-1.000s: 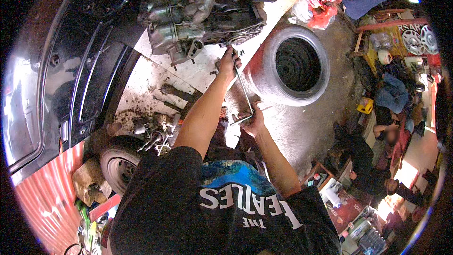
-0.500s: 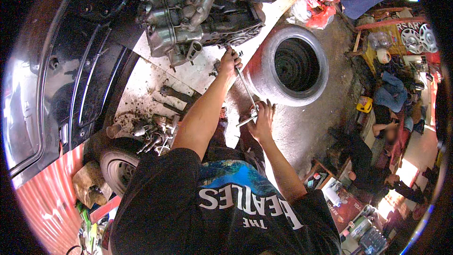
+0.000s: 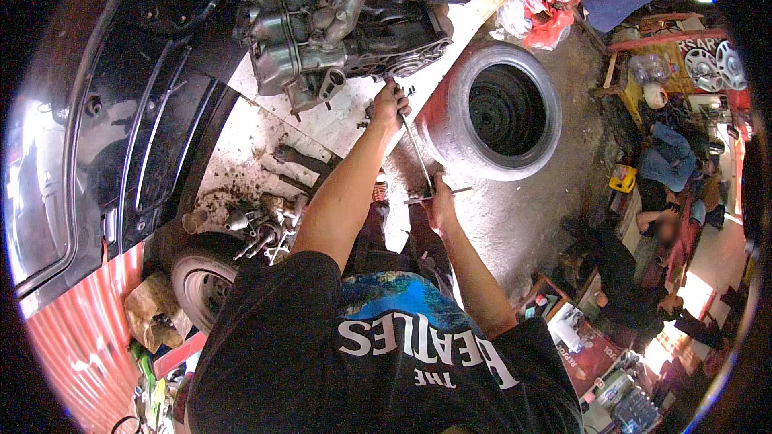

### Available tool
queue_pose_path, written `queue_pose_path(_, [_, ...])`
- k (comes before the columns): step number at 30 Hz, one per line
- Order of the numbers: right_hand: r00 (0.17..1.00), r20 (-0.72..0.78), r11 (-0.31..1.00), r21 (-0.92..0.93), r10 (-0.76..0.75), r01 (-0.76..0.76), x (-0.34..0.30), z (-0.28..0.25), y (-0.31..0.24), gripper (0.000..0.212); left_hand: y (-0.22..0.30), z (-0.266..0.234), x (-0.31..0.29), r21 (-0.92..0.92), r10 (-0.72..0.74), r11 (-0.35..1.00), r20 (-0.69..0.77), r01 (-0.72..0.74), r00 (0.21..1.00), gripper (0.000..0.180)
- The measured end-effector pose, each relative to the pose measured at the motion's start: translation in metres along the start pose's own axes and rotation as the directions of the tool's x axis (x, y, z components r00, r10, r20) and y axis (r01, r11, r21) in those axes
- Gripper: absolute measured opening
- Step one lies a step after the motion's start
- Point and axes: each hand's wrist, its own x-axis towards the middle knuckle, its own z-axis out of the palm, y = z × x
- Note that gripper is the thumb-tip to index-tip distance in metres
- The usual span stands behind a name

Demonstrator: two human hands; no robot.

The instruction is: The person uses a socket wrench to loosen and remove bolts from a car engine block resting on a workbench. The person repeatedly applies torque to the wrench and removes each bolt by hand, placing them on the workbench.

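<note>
L hand (image 3: 390, 103) is fisted round the far end of a T-wrench (image 3: 417, 149), right by the near lower edge of the engine (image 3: 293, 32). Hand covers the tip, so can't tell if it's seated on anything. R hand (image 3: 438, 207) is at the other end, wrapped on the crossbar where it meets the stem, thumb up; some fingers hidden. Wrench loc: btwn the two hands, stem slanting down-right from L to R, crossbar poking out both sides of R hand.

Engine sits on a white board (image 3: 342, 124), grimy toward the near-left. Tire stack (image 3: 454, 112) is just right of the wrench. Loose metal parts (image 3: 261, 225) lie left of the L forearm, w/ a wheel (image 3: 203, 285) below them. Dark car panel (image 3: 72, 112) far left. Red plastic bag (image 3: 549, 28) beyond the tires. Yellow jug (image 3: 622, 178) off to the right, near a person in blue jeans (image 3: 669, 162).
</note>
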Motion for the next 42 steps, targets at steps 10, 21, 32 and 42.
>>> queue_pose_path(10, [0.994,0.027,0.963,0.246,0.104,-0.108,-0.030,0.001,-0.029,0.034,0.007,0.000,0.001,-0.024,-0.053,0.998,-0.031,0.052,0.998,0.029])
queue_pose_path(21, [0.635,0.607,-0.418,-0.793,-0.478,0.443,-0.037,-0.004,-0.031,0.065,-0.001,0.004,0.006,0.021,-0.005,1.000,-0.078,0.006,0.997,0.030])
queue_pose_path(32, [0.881,0.259,0.524,-0.724,-0.396,0.448,-0.025,0.001,-0.004,0.037,0.004,0.002,0.002,0.047,-0.007,0.999,-0.050,0.010,0.999,0.027])
queue_pose_path(42, [0.945,0.099,0.898,0.296,0.311,-0.326,-0.015,0.019,-0.013,0.041,0.005,0.004,0.006,0.048,0.018,0.999,-0.085,-0.014,0.996,0.030])
